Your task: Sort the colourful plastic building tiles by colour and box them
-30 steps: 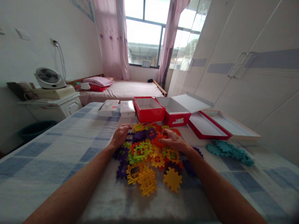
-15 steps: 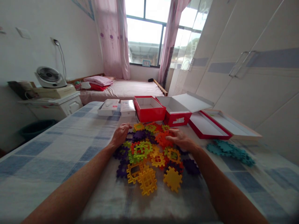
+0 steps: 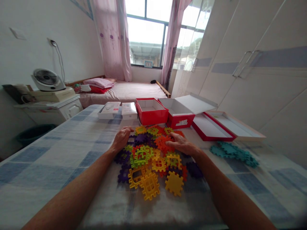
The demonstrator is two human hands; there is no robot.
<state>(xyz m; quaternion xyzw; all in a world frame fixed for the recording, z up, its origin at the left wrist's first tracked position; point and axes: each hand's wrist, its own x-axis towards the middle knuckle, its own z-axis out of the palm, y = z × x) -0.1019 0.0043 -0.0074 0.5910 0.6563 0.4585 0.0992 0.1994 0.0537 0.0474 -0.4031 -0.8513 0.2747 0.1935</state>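
Note:
A loose heap of plastic interlocking tiles with toothed edges lies between my arms. My left hand [image 3: 122,138] rests at the heap's far left edge, fingers curled in beside a purple tile [image 3: 142,138]; whatever they hold is hidden. On the other side, my right hand [image 3: 181,143] has its thumb and fingers closed on an orange tile [image 3: 163,143]. Nearer me are a lime green tile [image 3: 142,155], a yellow window tile [image 3: 150,185] and a solid yellow tile [image 3: 174,184]. A dark purple tile [image 3: 193,170] sits by my right forearm.
Teal tiles [image 3: 233,153] are piled at the right. Along the table's far side stand two white boxes, an open red box [image 3: 153,116], a lidded red box [image 3: 180,120] standing open, and shallow trays [image 3: 211,129]. A checked cloth [image 3: 52,163] covers the table.
My right hand has shifted slightly left with the orange tile. The left hand stays at the heap's edge. The whole view has turned a little to the right.

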